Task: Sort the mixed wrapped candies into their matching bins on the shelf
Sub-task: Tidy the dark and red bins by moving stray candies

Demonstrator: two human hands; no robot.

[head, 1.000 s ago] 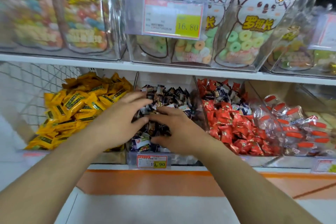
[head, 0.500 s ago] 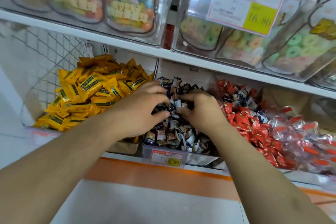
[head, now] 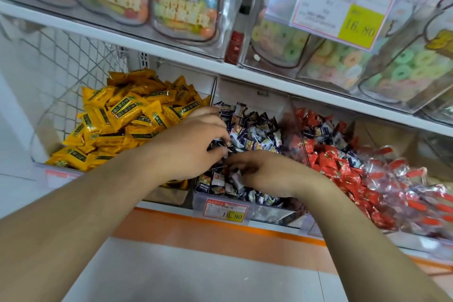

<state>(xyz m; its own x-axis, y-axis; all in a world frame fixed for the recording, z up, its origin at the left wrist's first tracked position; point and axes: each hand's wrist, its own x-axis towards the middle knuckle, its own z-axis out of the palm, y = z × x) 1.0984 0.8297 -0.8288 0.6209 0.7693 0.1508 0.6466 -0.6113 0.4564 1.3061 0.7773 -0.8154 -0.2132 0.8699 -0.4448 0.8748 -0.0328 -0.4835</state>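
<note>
A: Take the middle bin (head: 247, 206) as the marker. What's to its left?

B: A heap of yellow candies (head: 127, 120) in the bin beside it. Their dark labels carry print too small to read.

A: And in the middle bin itself?

B: Dark blue candies (head: 255, 130). Both hands are in the pile. The left hand (head: 188, 147) has its fingers curled down into the wrappers near the back; the right hand (head: 267, 174) lies nearer the front, fingers bent among them. Whether either actually pinches a piece, I can't tell.

A: So which step?

B: Picking through this pile for strays, I'd judge. Right of the middle bin, a few dark blue pieces sit on top of the red candies (head: 343, 169); those look misplaced. The next move probably calls for lifting one wrapper cleanly without dragging its neighbours along.

A: Any writing?

B: The price tag (head: 226, 211) on the middle bin's front ends in ".90". Above and right, a larger tag (head: 343, 5) reads 16.80.
</note>
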